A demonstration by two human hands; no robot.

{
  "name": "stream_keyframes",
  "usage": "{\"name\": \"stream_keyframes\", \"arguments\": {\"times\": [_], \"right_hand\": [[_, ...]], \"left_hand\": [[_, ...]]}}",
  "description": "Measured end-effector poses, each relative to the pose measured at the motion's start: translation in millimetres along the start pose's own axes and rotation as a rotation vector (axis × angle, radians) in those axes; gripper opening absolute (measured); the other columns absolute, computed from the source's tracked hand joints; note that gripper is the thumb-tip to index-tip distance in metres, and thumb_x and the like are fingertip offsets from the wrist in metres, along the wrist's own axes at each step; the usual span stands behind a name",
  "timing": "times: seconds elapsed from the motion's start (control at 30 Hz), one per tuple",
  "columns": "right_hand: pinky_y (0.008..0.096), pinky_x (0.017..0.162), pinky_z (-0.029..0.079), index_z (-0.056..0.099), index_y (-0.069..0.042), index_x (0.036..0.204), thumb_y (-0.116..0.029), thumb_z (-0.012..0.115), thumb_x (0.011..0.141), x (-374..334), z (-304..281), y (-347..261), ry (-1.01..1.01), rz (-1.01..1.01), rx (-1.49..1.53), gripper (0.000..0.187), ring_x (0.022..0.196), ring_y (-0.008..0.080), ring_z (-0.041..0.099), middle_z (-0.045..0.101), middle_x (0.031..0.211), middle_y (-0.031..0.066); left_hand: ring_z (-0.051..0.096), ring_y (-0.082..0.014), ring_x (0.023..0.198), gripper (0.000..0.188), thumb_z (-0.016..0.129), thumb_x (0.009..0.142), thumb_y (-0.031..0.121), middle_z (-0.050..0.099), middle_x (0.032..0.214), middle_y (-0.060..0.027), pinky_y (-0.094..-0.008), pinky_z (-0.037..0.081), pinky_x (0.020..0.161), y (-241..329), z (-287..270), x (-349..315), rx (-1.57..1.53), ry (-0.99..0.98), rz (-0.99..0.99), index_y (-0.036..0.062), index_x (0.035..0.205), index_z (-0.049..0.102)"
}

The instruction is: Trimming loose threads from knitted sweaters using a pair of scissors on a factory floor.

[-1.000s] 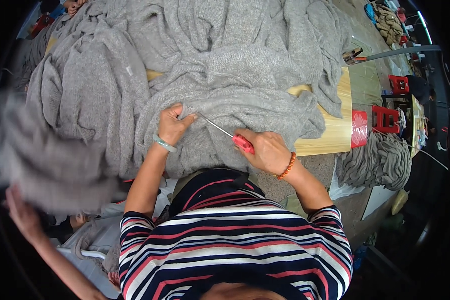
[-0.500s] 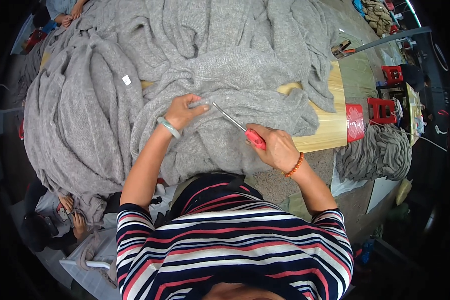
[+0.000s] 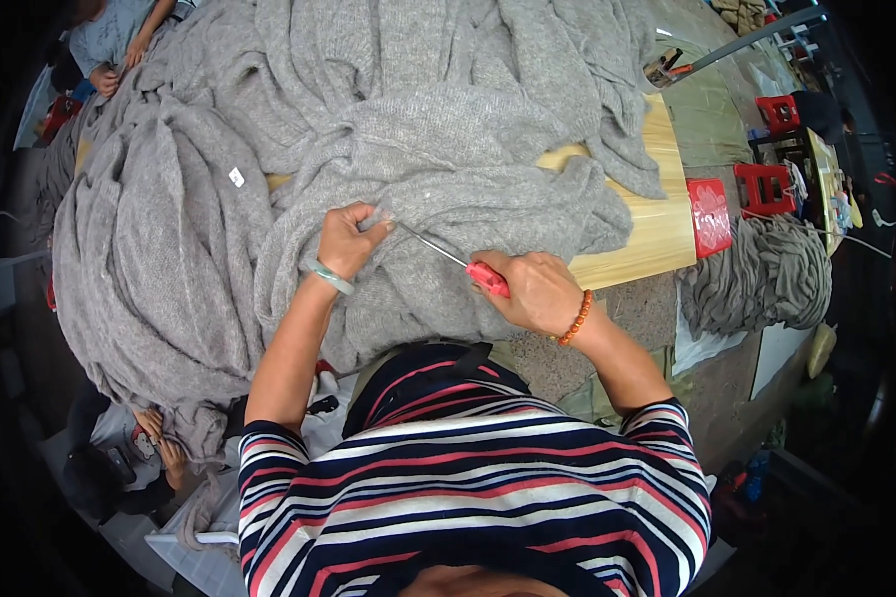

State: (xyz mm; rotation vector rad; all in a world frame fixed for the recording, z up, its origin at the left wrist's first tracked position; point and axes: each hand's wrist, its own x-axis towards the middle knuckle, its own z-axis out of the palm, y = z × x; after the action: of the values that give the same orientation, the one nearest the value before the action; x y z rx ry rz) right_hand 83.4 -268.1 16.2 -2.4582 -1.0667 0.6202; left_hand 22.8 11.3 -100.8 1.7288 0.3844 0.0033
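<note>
A large heap of grey knitted fabric (image 3: 448, 119) covers most of the wooden table. My left hand (image 3: 346, 242), wrist ringed by a pale green bangle, pinches a small bit of this knit between thumb and fingers. In my right hand (image 3: 536, 291) is a red-handled tool (image 3: 488, 279) with a slim metal shaft; an orange bead bracelet circles that wrist. The shaft points left, and its end reaches the left fingertips. Whether the tip is hooked or flat is too small to tell.
The wooden table (image 3: 672, 224) shows at the right, beside a red stool (image 3: 709, 217). Another grey-brown fabric pile (image 3: 762, 274) lies farther right. Other people's hands handle fabric at upper left and lower left. A white plastic crate (image 3: 194, 532) stands at lower left.
Both hands have shifted slightly left and down in the picture. The tool's tip has come from just right of the left fingers to meet them.
</note>
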Motion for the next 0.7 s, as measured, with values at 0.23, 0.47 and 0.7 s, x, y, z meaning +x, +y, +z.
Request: {"name": "stream_keyframes", "arguments": {"times": [0.23, 0.47, 0.7], "right_hand": [[0.0484, 0.067, 0.054, 0.066, -0.010, 0.116, -0.026, 0.067, 0.092, -3.0, 3.0, 10.6, 0.050, -0.014, 0.054, 0.029, 0.076, 0.0424, 0.068, 0.069, 0.082, 0.0221], [0.0475, 0.069, 0.055, 0.065, -0.009, 0.111, -0.018, 0.066, 0.090, -17.8, -6.5, 30.1, 0.168, 0.020, 0.105, 0.022, 0.078, 0.0400, 0.069, 0.070, 0.084, 0.0212], [0.0485, 0.067, 0.055, 0.066, -0.009, 0.111, -0.024, 0.064, 0.092, -26.2, -8.3, 46.8, 0.101, 0.119, -0.002, 0.023, 0.074, 0.0407, 0.069, 0.069, 0.075, 0.0218]], "left_hand": [[0.057, -0.0050, 0.079, 0.013, 0.077, 0.084, 0.005, 0.070, 0.085, 0.0007, -0.0234, 0.048, 0.072, 0.9, -2.8, 0.7, 0.101, -0.130, -0.101, -0.0018, 0.094, 0.072], [0.057, -0.0064, 0.087, 0.035, 0.083, 0.081, 0.015, 0.070, 0.098, -0.0012, -0.0241, 0.047, 0.079, 18.7, 25.3, 43.7, 0.246, -0.112, 0.032, -0.0007, 0.109, 0.069], [0.055, -0.0095, 0.071, 0.023, 0.083, 0.077, 0.012, 0.068, 0.078, -0.0046, -0.0283, 0.047, 0.066, 8.1, 50.2, 53.8, 0.200, -0.199, -0.015, -0.0036, 0.089, 0.071]]}}
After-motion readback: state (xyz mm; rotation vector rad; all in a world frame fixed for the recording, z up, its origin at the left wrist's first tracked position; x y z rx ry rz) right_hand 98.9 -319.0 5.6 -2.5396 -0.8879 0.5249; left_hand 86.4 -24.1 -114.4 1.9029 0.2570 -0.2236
